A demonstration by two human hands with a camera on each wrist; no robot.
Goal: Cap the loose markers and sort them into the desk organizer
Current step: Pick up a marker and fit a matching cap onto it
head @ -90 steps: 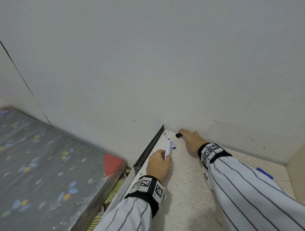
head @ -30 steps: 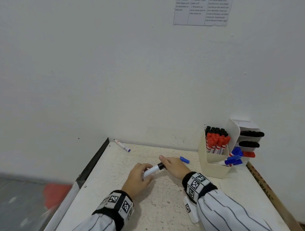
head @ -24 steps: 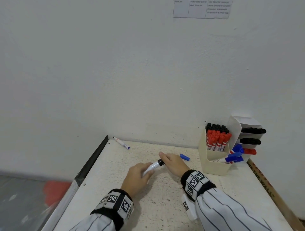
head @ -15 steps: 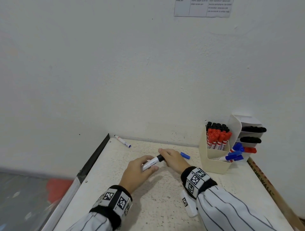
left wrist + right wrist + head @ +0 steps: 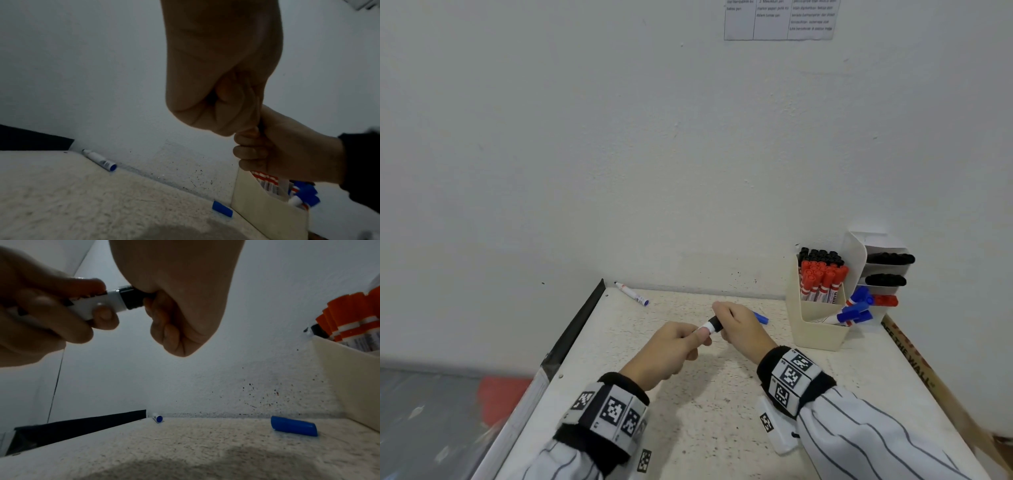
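A white marker with a black cap is held above the middle of the table. My left hand grips the white barrel. My right hand is curled round the black cap, which sits on the marker's end. An uncapped blue marker lies at the far left corner by the wall. A loose blue cap lies just behind my right hand. The cream desk organizer stands at the right.
The organizer holds red and black capped markers upright, blue ones in a lower slot, black ones in side shelves. The white wall is close behind. The table's dark left edge drops to the floor.
Both hands came from the far left corner to the table's middle. The black cap now sits on the marker, and the hands have lifted and closed together on it.
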